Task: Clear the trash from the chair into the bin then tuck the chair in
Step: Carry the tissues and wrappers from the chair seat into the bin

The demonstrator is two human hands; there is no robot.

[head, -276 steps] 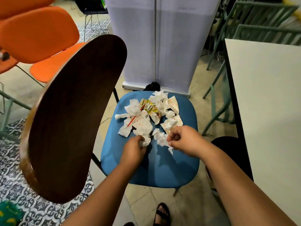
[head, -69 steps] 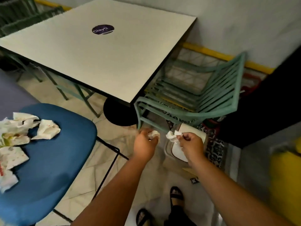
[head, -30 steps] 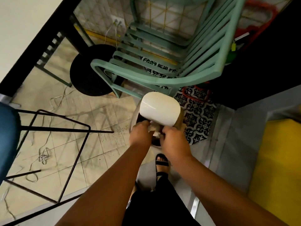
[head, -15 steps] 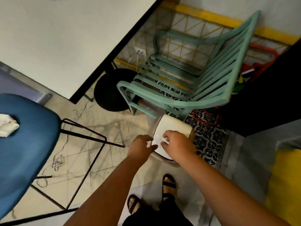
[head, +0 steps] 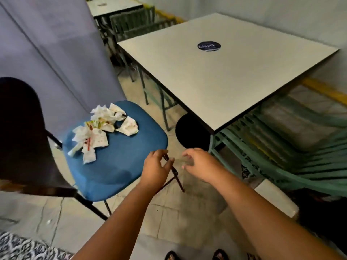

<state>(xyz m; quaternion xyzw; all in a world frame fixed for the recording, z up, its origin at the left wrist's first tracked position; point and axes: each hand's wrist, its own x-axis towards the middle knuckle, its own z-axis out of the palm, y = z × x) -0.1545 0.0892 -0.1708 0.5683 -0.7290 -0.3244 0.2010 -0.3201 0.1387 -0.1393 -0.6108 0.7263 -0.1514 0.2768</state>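
Both hands point(head: 174, 166) (now empty) swung back toward the chair point(head: 120, 156).

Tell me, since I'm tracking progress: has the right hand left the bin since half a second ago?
Yes. The right hand now hangs empty between the blue chair seat and the table; the bin is out of view.

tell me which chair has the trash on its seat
The blue-cushioned chair with the dark wooden back, left of the table; crumpled papers lie on it. The green slatted chairs have none.
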